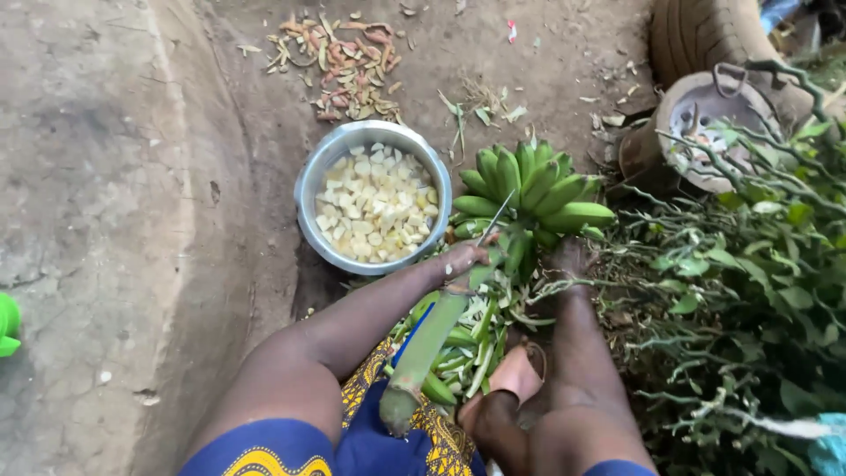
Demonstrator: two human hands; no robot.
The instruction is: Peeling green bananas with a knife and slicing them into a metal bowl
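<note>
Green bananas [529, 189] under both hands.

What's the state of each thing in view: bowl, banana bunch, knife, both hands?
metal bowl: upright on the ground, filled with pale cut pieces
green banana bunch: unpeeled, on its thick stalk, lying across the lap
knife: blade up against the bunch
left hand: closed on the knife handle
right hand: on the bunch, grip partly hidden
green peels: heaped at the feet
metal pot: on the ground beside the leafy branches
</note>
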